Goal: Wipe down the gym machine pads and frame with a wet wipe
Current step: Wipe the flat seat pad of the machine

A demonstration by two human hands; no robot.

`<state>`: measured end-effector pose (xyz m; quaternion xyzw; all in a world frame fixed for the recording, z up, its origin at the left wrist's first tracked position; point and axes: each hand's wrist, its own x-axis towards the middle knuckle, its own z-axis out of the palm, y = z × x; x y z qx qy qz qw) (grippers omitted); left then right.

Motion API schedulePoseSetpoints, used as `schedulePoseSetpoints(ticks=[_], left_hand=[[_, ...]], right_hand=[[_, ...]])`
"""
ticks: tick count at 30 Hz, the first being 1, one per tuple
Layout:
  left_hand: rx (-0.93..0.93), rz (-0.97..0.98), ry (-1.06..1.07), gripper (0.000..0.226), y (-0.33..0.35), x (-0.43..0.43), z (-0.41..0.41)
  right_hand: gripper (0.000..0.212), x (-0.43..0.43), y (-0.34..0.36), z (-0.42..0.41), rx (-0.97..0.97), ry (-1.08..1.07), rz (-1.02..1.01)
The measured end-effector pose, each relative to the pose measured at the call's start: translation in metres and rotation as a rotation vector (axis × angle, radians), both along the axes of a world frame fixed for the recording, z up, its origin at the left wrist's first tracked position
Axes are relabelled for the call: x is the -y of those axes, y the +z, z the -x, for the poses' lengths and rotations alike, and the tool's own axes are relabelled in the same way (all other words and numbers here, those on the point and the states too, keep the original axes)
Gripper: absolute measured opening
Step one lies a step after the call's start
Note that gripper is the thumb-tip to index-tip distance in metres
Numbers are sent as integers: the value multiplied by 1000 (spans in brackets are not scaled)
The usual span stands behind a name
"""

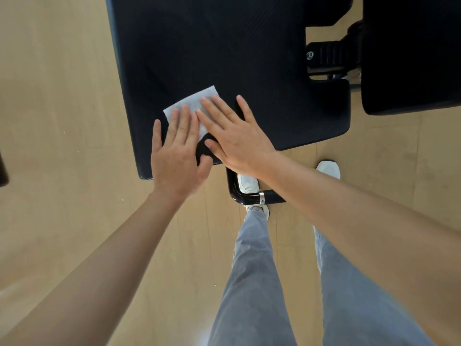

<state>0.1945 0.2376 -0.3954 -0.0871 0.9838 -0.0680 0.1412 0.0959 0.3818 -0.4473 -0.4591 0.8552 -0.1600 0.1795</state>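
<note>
Closest in, grey trousers [249, 270] and white shoes [247, 183] stand on the pale wooden floor [62, 121], with a bent black frame tube [245, 197] crossing just above the left foot. Over it, the left hand [178, 156] and right hand [234, 138] lie flat side by side, fingers straight and spread, gripping nothing. Their fingertips press a white wet wipe [193, 103] onto the near corner of the big black pad [224, 58]. The wipe looks smoothed out or folded flat, though I can't tell which from here. To do this pass well, I'd keep the palms low and the pressure even so the wipe doesn't bunch, then work in overlapping strokes away from this corner and out to the edges. Further off, a ribbed black fitting [326, 57] sits in the gap beside a second pad [411, 58], and those, like the tube, seem not yet wiped.
</note>
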Motion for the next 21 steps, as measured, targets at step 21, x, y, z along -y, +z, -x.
schedulePoseSetpoints(ticks=[21], left_hand=[[-61,11,295,73,11,61,14]], right_hand=[[59,84,24,21,-23,78,63]])
